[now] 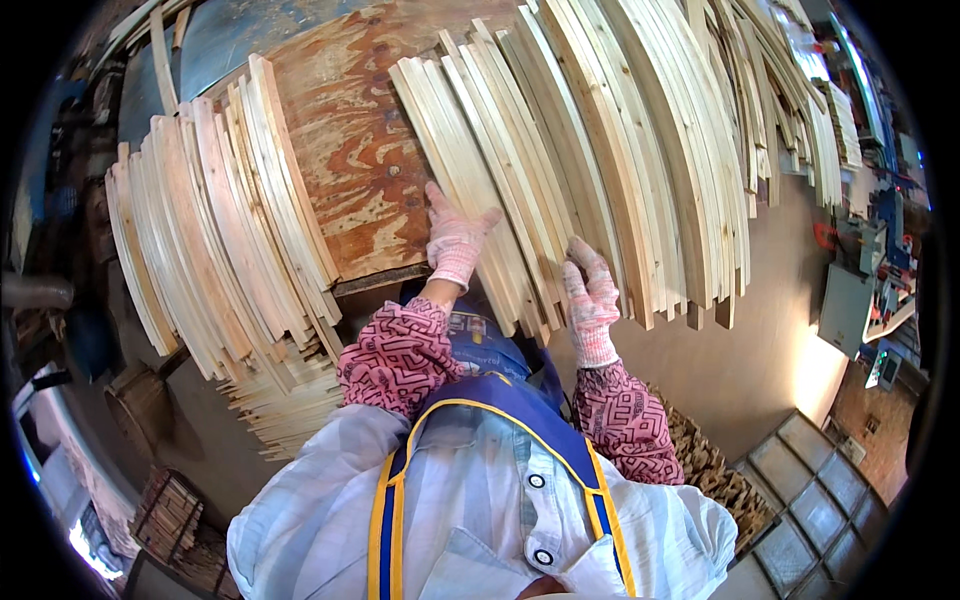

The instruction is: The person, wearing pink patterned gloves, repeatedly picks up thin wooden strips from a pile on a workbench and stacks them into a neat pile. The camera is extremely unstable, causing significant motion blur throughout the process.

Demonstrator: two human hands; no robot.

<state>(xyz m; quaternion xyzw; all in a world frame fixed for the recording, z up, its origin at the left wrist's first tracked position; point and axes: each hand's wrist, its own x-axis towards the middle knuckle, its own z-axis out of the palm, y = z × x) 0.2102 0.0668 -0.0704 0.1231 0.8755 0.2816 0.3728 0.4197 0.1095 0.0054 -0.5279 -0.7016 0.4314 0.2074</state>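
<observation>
My left hand (pixel 457 240), in a pink and white knit glove, rests at the left edge of a broad row of pale wooden slats (pixel 450 140). Its fingers are stretched out and its thumb is spread across the slats. Lower on the same row, near the slats' close ends, my right hand (pixel 592 305) wears a matching glove. Its fingers are apart and slightly bent, touching or just over the wood. Neither hand is wrapped round a slat. Pink patterned sleeves cover both forearms.
A second stack of slats (pixel 215 220) lies to the left on the stained plywood board (pixel 355 150). More wood strips (pixel 775 90) are piled at the far right. Beside me on the right are cut wood pieces (pixel 705 465) and a metal-framed grid (pixel 810 500). A grey machine box (pixel 850 305) stands further right.
</observation>
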